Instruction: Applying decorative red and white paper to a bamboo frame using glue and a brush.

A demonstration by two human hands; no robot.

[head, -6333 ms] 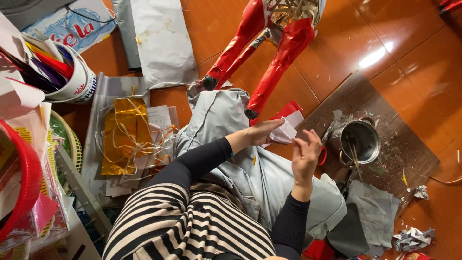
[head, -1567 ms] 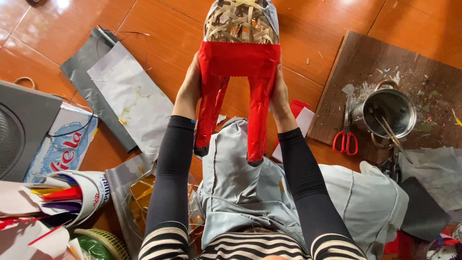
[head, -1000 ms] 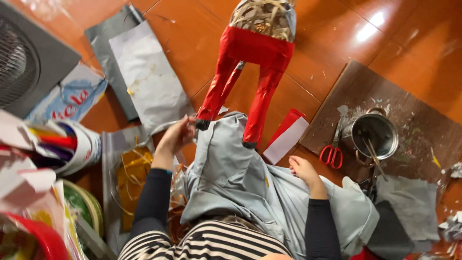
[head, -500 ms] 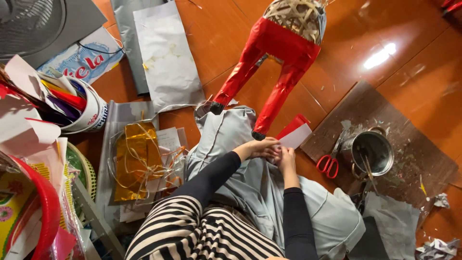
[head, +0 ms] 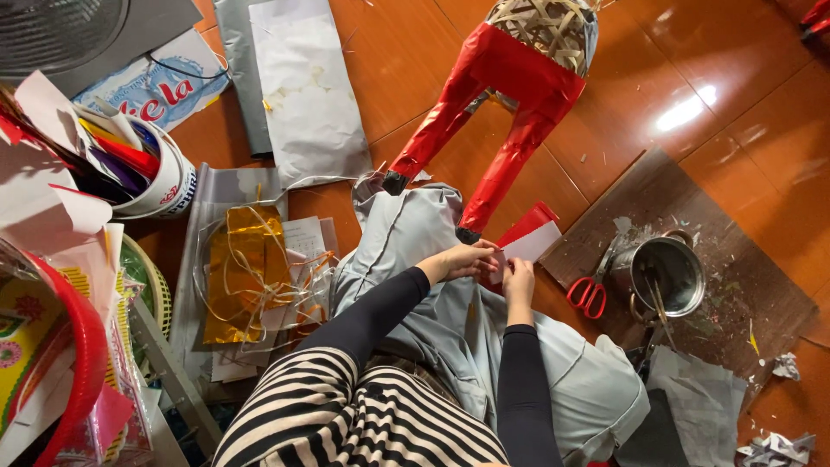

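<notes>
Fingers of the left hand (head: 467, 259) and right hand (head: 520, 278) pinch a red-and-white paper sheet (head: 527, 242) over the lap, just below the red-wrapped bamboo frame (head: 506, 104). Red-handled scissors (head: 588, 294) and a steel pot (head: 666, 277) lie right; a blue-white printed package (head: 156, 86) lies upper left.

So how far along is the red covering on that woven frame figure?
Done: the legs and lower body of the woven frame figure wear red paper. In hand: left hand and right hand both grip a red-and-white paper piece. Left: the bare weave at the top.
</notes>
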